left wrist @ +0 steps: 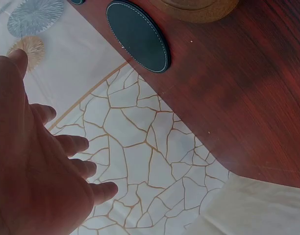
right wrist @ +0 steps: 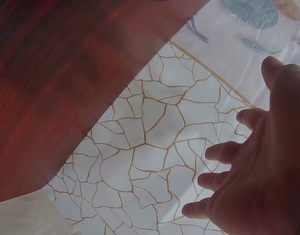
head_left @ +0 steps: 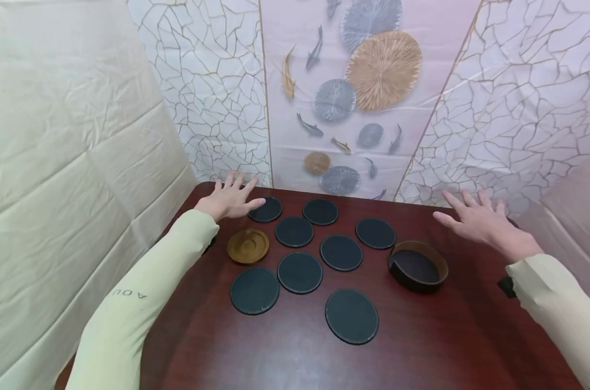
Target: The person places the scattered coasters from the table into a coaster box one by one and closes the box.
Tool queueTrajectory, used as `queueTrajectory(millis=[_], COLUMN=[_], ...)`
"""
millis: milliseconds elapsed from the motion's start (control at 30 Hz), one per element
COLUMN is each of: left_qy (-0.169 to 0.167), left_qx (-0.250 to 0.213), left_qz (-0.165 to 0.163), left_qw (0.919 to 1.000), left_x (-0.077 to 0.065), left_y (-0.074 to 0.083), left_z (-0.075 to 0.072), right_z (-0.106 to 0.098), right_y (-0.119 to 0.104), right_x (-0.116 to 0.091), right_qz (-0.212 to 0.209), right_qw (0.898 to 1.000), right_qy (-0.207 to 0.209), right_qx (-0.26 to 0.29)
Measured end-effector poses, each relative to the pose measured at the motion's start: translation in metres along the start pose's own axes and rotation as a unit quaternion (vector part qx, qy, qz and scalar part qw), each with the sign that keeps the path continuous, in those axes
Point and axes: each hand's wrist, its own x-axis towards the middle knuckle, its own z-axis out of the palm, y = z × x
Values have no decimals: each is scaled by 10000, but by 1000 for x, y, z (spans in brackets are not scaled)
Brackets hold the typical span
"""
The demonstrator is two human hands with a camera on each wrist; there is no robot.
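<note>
My left hand (head_left: 231, 199) is held out over the far left of the table, fingers spread and nothing in it. Nearest to it lies a dark round coaster (head_left: 266, 209) with a stitched edge, just right of the thumb. Below the left wrist sits a brown wooden saucer (head_left: 248, 246). My right hand (head_left: 481, 221) hovers at the far right, fingers also spread, holding nothing. A round black coaster holder (head_left: 418, 266) with a brown inside stands to its lower left. Several more dark coasters (head_left: 300, 272) lie spread over the middle of the table, one (head_left: 352, 316) closest to me.
The dark red wooden table (head_left: 295, 357) ends at a patterned curtain (head_left: 217, 97) with gold crack lines, and a middle panel (head_left: 324, 146) of fish and round leaves. A cream cloth (head_left: 71, 162) hangs along the left side; another (head_left: 575, 216) hangs on the right.
</note>
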Motion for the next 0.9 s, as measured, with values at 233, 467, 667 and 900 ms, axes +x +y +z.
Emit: queueTrajectory(millis=[233,467,667,900], left_qy=[-34,-46,115,287], left_qx=[-53,-151,-192,-499], left_qz=[9,62,204,544], left_qw=[10000,9999,9995,9969], left_x=[-2,-3,-3,4], left_y=[2,6,13,34], left_z=[-1,5,4,3], right_z=[4,14,22,34], right_y=[-3,-5,-9,-5], right_x=[0,-5,-9,-17], right_qz=[-61,-147,-403,-448], right_qw=[10000,9992,9932,9795], right_qy=[27,211,448,522], right_qx=[-13,316,993,1891])
